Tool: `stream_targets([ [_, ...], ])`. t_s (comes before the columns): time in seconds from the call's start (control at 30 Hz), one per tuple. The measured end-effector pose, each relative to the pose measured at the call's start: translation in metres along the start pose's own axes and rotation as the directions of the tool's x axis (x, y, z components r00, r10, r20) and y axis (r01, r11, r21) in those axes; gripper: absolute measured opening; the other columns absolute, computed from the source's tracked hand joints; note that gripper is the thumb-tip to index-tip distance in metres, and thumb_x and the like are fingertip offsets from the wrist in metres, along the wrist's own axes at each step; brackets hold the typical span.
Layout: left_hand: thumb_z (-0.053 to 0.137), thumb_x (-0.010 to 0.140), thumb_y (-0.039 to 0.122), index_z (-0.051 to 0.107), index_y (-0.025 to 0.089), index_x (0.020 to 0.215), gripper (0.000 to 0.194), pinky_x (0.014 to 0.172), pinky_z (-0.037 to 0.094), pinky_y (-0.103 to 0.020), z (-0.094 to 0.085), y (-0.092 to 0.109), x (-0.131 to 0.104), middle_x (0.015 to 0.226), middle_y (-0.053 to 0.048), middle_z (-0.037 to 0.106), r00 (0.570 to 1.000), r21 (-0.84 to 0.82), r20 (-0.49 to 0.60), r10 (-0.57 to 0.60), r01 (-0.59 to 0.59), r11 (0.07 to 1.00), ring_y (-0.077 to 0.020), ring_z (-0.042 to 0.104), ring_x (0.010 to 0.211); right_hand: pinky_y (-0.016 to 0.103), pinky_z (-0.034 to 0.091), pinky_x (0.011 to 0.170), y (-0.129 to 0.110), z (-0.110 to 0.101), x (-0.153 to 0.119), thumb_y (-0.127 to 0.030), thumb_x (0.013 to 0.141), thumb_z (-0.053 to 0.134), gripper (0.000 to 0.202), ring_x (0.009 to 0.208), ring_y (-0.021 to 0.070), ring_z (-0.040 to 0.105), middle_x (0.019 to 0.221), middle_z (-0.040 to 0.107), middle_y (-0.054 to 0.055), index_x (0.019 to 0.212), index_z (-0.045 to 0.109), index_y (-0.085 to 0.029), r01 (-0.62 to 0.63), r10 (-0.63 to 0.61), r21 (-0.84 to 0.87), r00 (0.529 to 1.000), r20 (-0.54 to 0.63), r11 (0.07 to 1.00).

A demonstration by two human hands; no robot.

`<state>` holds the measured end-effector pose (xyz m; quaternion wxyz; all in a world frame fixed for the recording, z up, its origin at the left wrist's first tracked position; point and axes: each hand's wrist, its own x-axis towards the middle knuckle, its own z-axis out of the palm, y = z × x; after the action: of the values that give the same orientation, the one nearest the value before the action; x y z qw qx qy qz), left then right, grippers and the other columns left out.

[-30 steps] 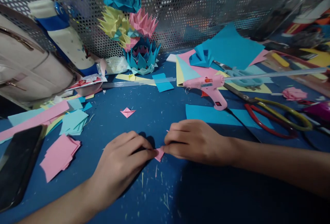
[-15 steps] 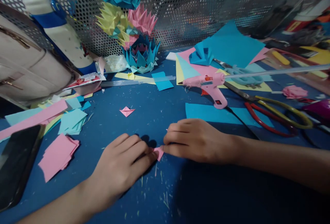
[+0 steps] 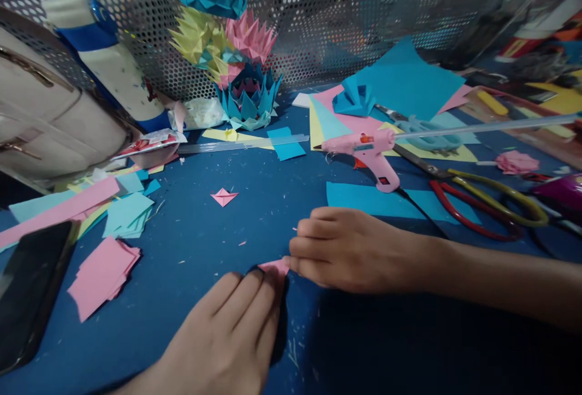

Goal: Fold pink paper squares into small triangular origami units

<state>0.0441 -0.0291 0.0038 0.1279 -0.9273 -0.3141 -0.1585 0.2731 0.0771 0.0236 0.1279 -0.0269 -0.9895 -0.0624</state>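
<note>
lane btwn pink stack [image 3: 103, 276] & L hand [image 3: 227, 322], glue gun [image 3: 364, 146] blocking R rear

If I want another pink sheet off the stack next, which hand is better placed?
Left, I'd judge. The left hand lies nearer the pink stack; the right hand is farther across. Both touch the pink paper, so either would first let go.

A grey perforated metal panel [image 3: 297, 37] rises behind the blue worktop [image 3: 273, 201]; dim light leaves its near right side shadowed.

Pink paper [image 3: 278, 266], dark blue tabletop [image 3: 273, 201]
</note>
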Motion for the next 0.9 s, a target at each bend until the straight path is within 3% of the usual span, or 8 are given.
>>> stream_targets([
  [0.23, 0.044, 0.097, 0.014, 0.064, 0.01, 0.124, 0.034, 0.092, 0.046, -0.034, 0.0, 0.008, -0.009, 0.126, -0.014, 0.065, 0.996, 0.022, 0.091, -0.007, 0.005, 1.0, -0.0251, 0.058, 0.113, 0.035, 0.03, 0.063, -0.002, -0.014, 0.0, -0.012, 0.09, 0.059, 0.013, 0.08, 0.0197, 0.047, 0.082, 0.063, 0.005, 0.082, 0.068, -0.017, -0.051, 0.04, 0.067, 0.987, 0.155, 0.996],
  [0.33, 0.04, 0.097, 0.013, 0.063, 0.009, 0.126, 0.037, 0.091, 0.047, -0.035, 0.001, 0.011, -0.011, 0.126, -0.014, 0.066, 0.995, 0.05, 0.097, -0.009, 0.005, 0.999, -0.0255, 0.06, 0.109, 0.035, 0.032, 0.066, 0.005, -0.01, -0.005, -0.018, 0.088, 0.061, 0.008, 0.08, 0.0203, 0.047, 0.084, 0.062, 0.005, 0.091, 0.068, -0.018, -0.085, 0.075, 0.058, 0.985, 0.152, 0.995],
  [0.47, 0.038, 0.095, 0.011, 0.063, 0.008, 0.127, 0.041, 0.09, 0.047, -0.036, 0.002, 0.013, -0.012, 0.125, -0.014, 0.067, 0.997, 0.076, 0.073, -0.02, 0.015, 0.997, -0.0263, 0.061, 0.106, 0.033, 0.03, 0.065, 0.013, -0.005, -0.009, -0.019, 0.097, 0.05, 0.018, 0.076, 0.0184, 0.047, 0.084, 0.061, 0.003, 0.102, 0.067, -0.02, -0.168, 0.166, 0.027, 0.984, 0.061, 0.985],
  [0.53, 0.038, 0.095, 0.012, 0.062, 0.008, 0.129, 0.041, 0.089, 0.047, -0.036, 0.003, 0.013, -0.012, 0.127, -0.014, 0.066, 0.997, 0.079, 0.08, -0.008, 0.002, 0.997, -0.0262, 0.061, 0.106, 0.033, 0.032, 0.065, 0.013, -0.005, -0.008, -0.021, 0.102, 0.044, 0.024, 0.074, 0.0177, 0.048, 0.085, 0.062, 0.003, 0.106, 0.067, -0.02, -0.152, 0.149, 0.08, 0.988, 0.045, 0.985],
  [0.67, 0.041, 0.095, 0.013, 0.059, 0.006, 0.13, 0.041, 0.086, 0.048, -0.036, 0.004, 0.013, -0.012, 0.126, -0.017, 0.066, 0.996, 0.064, 0.093, -0.006, 0.001, 0.998, -0.0263, 0.063, 0.103, 0.033, 0.037, 0.069, 0.008, -0.005, -0.003, -0.028, 0.104, 0.042, 0.028, 0.079, 0.0178, 0.052, 0.087, 0.063, 0.003, 0.118, 0.065, -0.019, -0.054, 0.031, 0.177, 0.992, 0.125, 0.983],
  [0.8, 0.044, 0.095, 0.015, 0.057, 0.005, 0.132, 0.04, 0.088, 0.046, -0.036, 0.005, 0.014, -0.012, 0.126, -0.017, 0.065, 0.994, 0.036, 0.106, -0.03, 0.027, 0.999, -0.0269, 0.063, 0.104, 0.032, 0.035, 0.064, 0.005, 0.003, 0.001, -0.039, 0.102, 0.048, 0.04, 0.079, 0.0171, 0.052, 0.097, 0.063, 0.004, 0.139, 0.053, -0.024, -0.097, 0.056, 0.184, 0.975, 0.214, 0.978],
  [0.9, 0.041, 0.096, 0.015, 0.058, 0.007, 0.13, 0.038, 0.089, 0.046, -0.035, 0.003, 0.015, -0.01, 0.122, -0.016, 0.066, 0.993, 0.025, 0.11, -0.033, 0.03, 0.999, -0.0258, 0.061, 0.106, 0.032, 0.029, 0.057, 0.002, 0.009, 0.006, -0.047, 0.1, 0.05, 0.046, 0.07, 0.0162, 0.047, 0.094, 0.061, 0.003, 0.143, 0.049, -0.03, -0.116, 0.078, 0.15, 0.967, 0.242, 0.982],
])
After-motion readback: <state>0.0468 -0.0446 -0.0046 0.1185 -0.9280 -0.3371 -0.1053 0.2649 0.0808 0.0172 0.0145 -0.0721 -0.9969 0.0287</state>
